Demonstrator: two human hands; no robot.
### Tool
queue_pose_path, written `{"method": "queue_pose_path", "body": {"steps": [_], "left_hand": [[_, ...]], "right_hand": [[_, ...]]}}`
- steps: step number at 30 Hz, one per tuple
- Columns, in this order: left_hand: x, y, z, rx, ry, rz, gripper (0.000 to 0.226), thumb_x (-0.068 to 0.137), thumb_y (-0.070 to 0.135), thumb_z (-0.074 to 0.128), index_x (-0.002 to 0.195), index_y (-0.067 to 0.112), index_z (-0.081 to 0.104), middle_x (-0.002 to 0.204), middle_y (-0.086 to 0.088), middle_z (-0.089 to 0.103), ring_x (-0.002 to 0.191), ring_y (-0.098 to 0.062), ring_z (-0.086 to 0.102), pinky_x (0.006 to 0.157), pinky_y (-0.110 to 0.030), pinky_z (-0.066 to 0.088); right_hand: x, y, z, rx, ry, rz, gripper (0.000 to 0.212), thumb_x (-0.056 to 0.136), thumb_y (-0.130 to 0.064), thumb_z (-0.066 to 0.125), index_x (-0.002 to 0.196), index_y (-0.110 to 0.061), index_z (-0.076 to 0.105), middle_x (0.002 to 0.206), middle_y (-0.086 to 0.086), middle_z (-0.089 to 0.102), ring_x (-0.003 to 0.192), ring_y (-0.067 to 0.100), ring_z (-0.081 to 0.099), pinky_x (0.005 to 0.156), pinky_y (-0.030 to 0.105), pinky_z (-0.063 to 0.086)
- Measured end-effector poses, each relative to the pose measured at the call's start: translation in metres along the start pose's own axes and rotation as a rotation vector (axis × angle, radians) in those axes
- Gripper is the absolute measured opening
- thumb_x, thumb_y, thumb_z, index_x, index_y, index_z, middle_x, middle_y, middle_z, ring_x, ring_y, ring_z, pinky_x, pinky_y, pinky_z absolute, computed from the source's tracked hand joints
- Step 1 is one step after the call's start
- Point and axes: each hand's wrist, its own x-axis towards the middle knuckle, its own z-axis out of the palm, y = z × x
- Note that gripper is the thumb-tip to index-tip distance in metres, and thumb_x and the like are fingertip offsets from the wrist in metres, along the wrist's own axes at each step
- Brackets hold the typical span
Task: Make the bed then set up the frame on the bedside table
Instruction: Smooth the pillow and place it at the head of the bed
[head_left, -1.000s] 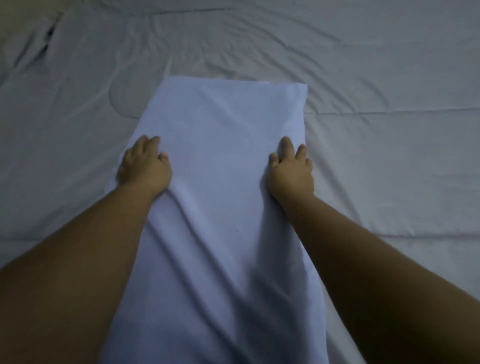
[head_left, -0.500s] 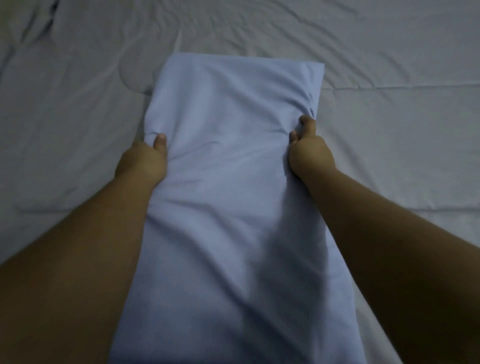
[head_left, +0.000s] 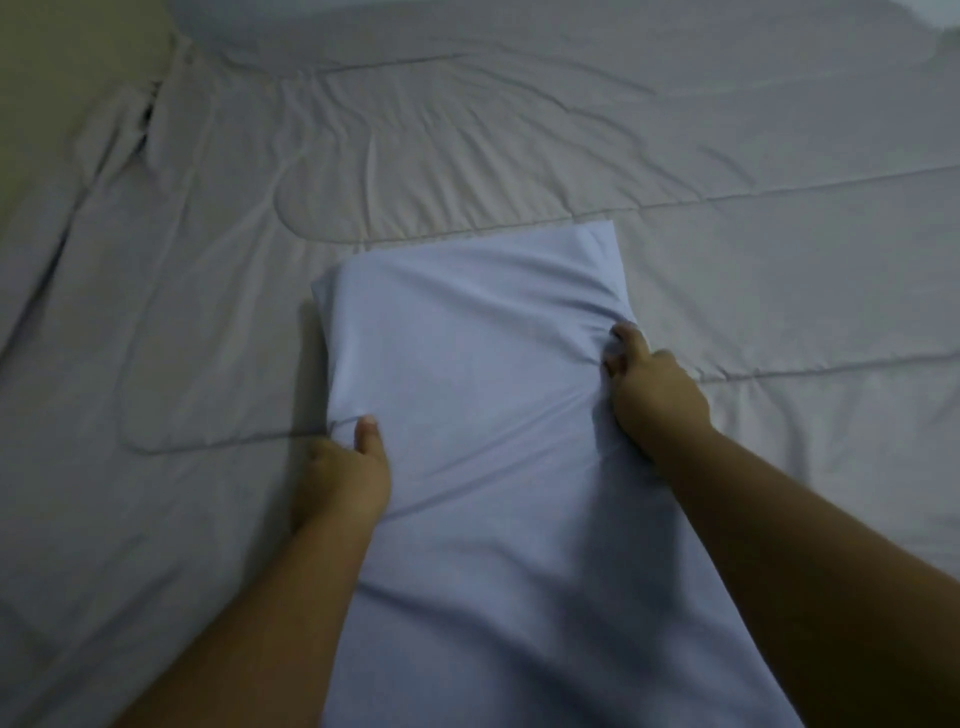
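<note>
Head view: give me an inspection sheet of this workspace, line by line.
Surface: grey quilt spread over the bed, creased, with stitched seams.
Job's things: pale blue pillow lies lengthwise on the quilt, running toward the camera; no frame or bedside table in view.
Clutter: nothing seen.
Grippers: left hand pinches the pillow's left edge, thumb on top; right hand bunches fabric at its right edge.
Cables: nothing seen.
Surroundings: dim light; a yellowish surface shows at the top left beyond the quilt's edge; what it is cannot be told.
</note>
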Motion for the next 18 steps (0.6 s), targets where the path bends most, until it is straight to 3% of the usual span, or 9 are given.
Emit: {"method": "queue_pose_path", "body": {"steps": [1, 3, 5, 7, 8, 10, 14, 16, 18], "left_hand": [[0.003, 0.004, -0.004, 0.058, 0.059, 0.054, 0.067, 0.093, 0.054, 0.036, 0.136, 0.002, 0.036, 0.141, -0.027, 0.044, 0.129, -0.042, 0.042, 0.106, -0.047, 0.033], [0.005, 0.020, -0.010, 0.191, 0.208, 0.328, 0.062, 0.092, 0.046, 0.044, 0.140, 0.009, 0.033, 0.144, -0.022, 0.040, 0.133, -0.039, 0.033, 0.109, -0.046, 0.027], [0.008, 0.043, -0.002, 0.219, 0.231, 0.684, 0.059, 0.094, 0.040, 0.043, 0.147, 0.015, 0.029, 0.153, -0.013, 0.032, 0.140, -0.034, 0.025, 0.114, -0.044, 0.020], [0.017, 0.063, 0.011, 0.301, 0.095, 0.916, 0.055, 0.099, 0.035, 0.034, 0.150, 0.021, 0.024, 0.159, -0.003, 0.022, 0.146, -0.026, 0.018, 0.119, -0.040, 0.013], [0.027, 0.065, 0.017, 0.362, 0.046, 0.934, 0.054, 0.100, 0.036, 0.029, 0.152, 0.024, 0.019, 0.161, 0.001, 0.015, 0.148, -0.021, 0.015, 0.120, -0.040, 0.009], [0.052, 0.056, 0.015, 0.436, 0.008, 0.804, 0.056, 0.101, 0.043, 0.021, 0.153, 0.027, 0.010, 0.163, 0.005, 0.003, 0.150, -0.020, 0.006, 0.121, -0.042, 0.005], [0.064, 0.035, 0.000, 0.402, 0.078, 0.453, 0.064, 0.098, 0.049, 0.021, 0.154, 0.022, 0.002, 0.163, -0.003, -0.004, 0.149, -0.031, -0.002, 0.121, -0.049, 0.002], [0.036, 0.050, 0.011, 0.418, 0.175, 0.579, 0.066, 0.098, 0.046, 0.026, 0.153, 0.018, 0.003, 0.163, -0.006, -0.006, 0.149, -0.032, -0.007, 0.120, -0.048, 0.000], [-0.002, 0.062, 0.033, 0.400, 0.065, 0.785, 0.065, 0.099, 0.046, 0.025, 0.153, 0.021, -0.001, 0.163, -0.003, -0.006, 0.150, -0.026, -0.005, 0.121, -0.045, -0.001]], "right_hand": [[0.000, -0.005, -0.001, -0.088, 0.087, 0.001, 0.044, 0.098, -0.032, 0.032, 0.141, -0.024, 0.031, 0.124, 0.024, 0.049, 0.109, 0.042, 0.050, 0.093, 0.047, 0.040], [-0.001, -0.030, 0.005, -0.158, 0.197, -0.096, 0.048, 0.097, -0.028, 0.035, 0.143, -0.015, 0.033, 0.140, 0.023, 0.040, 0.123, 0.040, 0.041, 0.102, 0.045, 0.032], [-0.007, -0.066, 0.025, -0.066, 0.149, -0.365, 0.051, 0.096, -0.031, 0.035, 0.142, -0.011, 0.037, 0.148, 0.019, 0.037, 0.134, 0.037, 0.036, 0.110, 0.043, 0.026], [-0.017, -0.092, 0.048, -0.037, -0.005, -0.631, 0.052, 0.096, -0.034, 0.032, 0.143, -0.012, 0.038, 0.151, 0.012, 0.036, 0.140, 0.032, 0.032, 0.114, 0.042, 0.022], [-0.017, -0.093, 0.054, -0.087, -0.076, -0.677, 0.051, 0.098, -0.036, 0.031, 0.145, -0.017, 0.033, 0.154, 0.007, 0.031, 0.143, 0.028, 0.026, 0.116, 0.041, 0.017], [-0.001, -0.067, 0.054, -0.204, -0.080, -0.598, 0.051, 0.100, -0.041, 0.026, 0.148, -0.026, 0.022, 0.159, -0.002, 0.019, 0.147, 0.022, 0.014, 0.118, 0.043, 0.008], [0.026, -0.006, 0.020, -0.179, 0.000, -0.063, 0.057, 0.099, -0.043, 0.022, 0.150, -0.021, 0.014, 0.160, 0.001, 0.010, 0.148, 0.027, 0.004, 0.118, 0.049, 0.001], [0.012, -0.019, 0.021, -0.181, 0.067, -0.067, 0.058, 0.100, -0.038, 0.025, 0.150, -0.011, 0.014, 0.160, 0.009, 0.011, 0.147, 0.030, 0.004, 0.118, 0.048, 0.001], [-0.018, -0.044, 0.035, -0.137, 0.009, -0.291, 0.057, 0.100, -0.037, 0.026, 0.150, -0.011, 0.014, 0.160, 0.007, 0.011, 0.148, 0.026, 0.005, 0.118, 0.044, 0.001]]}}
